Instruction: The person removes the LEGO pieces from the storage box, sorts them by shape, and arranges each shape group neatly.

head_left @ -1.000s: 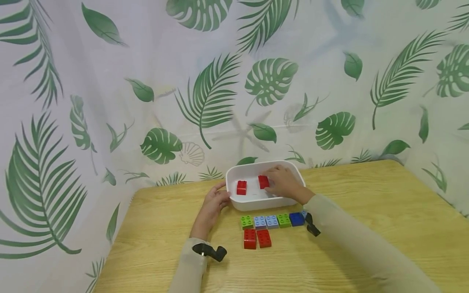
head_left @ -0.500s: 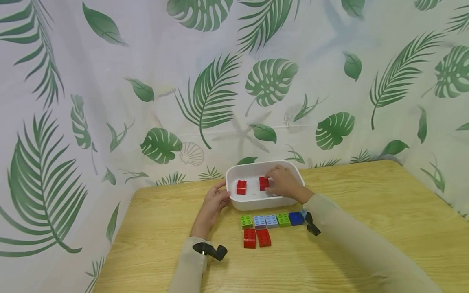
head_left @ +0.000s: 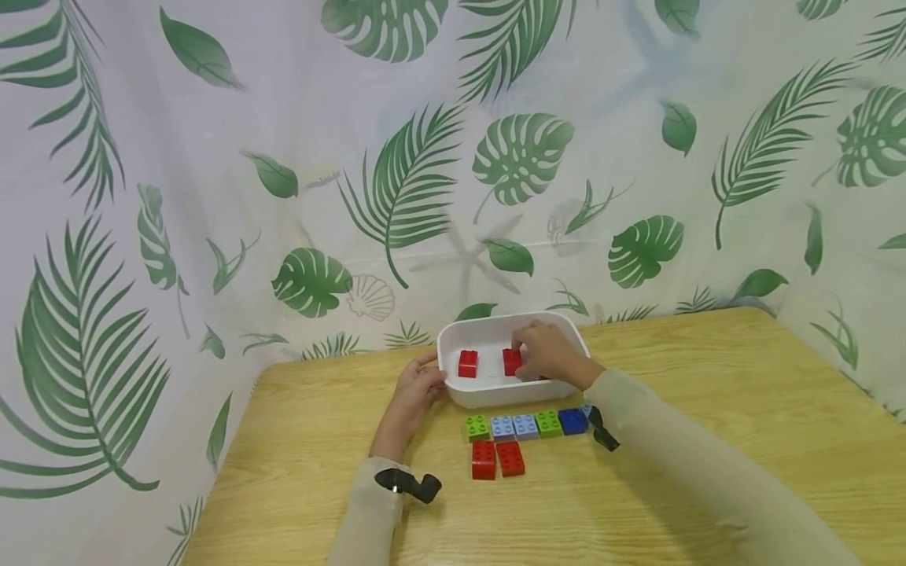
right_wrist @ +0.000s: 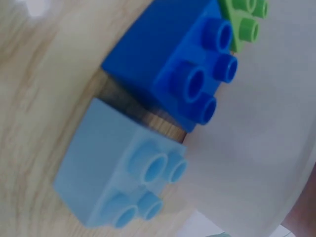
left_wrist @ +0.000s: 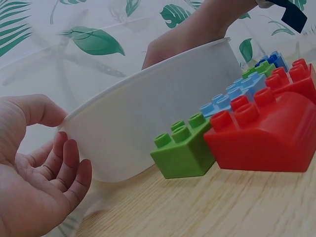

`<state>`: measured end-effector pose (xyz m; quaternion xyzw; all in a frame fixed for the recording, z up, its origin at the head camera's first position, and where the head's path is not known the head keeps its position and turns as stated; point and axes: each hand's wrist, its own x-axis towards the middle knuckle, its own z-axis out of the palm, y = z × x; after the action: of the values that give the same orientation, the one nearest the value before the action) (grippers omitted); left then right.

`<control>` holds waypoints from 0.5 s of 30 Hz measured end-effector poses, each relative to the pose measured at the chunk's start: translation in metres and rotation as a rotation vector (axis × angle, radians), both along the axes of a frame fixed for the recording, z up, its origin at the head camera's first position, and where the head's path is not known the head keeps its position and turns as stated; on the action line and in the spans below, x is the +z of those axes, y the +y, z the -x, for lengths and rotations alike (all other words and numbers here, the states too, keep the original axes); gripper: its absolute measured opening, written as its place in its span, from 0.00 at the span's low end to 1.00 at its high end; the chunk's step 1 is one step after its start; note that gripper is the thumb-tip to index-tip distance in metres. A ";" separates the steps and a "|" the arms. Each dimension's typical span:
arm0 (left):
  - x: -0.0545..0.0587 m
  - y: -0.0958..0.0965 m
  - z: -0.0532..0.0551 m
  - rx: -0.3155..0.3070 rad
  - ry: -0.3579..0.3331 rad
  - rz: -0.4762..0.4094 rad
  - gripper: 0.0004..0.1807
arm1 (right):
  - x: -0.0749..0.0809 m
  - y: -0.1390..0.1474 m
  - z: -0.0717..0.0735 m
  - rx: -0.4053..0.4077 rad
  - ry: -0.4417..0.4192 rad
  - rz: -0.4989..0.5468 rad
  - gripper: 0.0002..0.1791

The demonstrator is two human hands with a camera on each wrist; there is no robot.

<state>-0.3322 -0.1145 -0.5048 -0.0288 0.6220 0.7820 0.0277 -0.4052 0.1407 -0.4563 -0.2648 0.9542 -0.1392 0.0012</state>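
My left hand [head_left: 415, 389] holds the left end of a white plastic tub [head_left: 463, 397], thumb at the rim and fingers curled by the outer wall in the left wrist view. Inside the tub, my right hand [head_left: 548, 351] pinches a red toy brick [head_left: 511, 362] between thumb and fingers; the wrist partly hides the tub's right end. Another red brick [head_left: 468, 364] lies in the tub's left part. A bit of red also shows beneath the right hand, mostly covered. The right wrist view does not show the right hand's fingers.
Before the tub runs a row of studded bricks: green [head_left: 477, 428], light blue [head_left: 502, 428], dark blue [head_left: 572, 421], and a light blue brick [right_wrist: 123, 173] at the right end. Nearer lie a curved-top red brick [head_left: 484, 461] and a flatter red brick [head_left: 510, 458]. A leaf-print cloth [head_left: 425, 196] hangs behind the table.
The right hand has shifted the pinched red brick slightly toward the tub's near side. The left hand and the row of bricks stay in place.
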 end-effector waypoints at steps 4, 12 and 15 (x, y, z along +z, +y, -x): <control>-0.002 0.001 -0.002 -0.006 -0.017 0.015 0.31 | -0.003 0.001 -0.001 -0.004 -0.036 -0.020 0.17; 0.001 0.002 -0.004 0.003 -0.007 0.018 0.30 | -0.006 0.001 0.002 0.029 0.019 0.009 0.22; 0.002 0.002 -0.001 0.002 -0.007 0.024 0.30 | -0.003 0.000 0.002 0.053 0.061 0.003 0.24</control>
<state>-0.3308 -0.1127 -0.5032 -0.0325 0.6311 0.7745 0.0289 -0.4077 0.1407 -0.4597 -0.2944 0.9462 -0.1324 -0.0244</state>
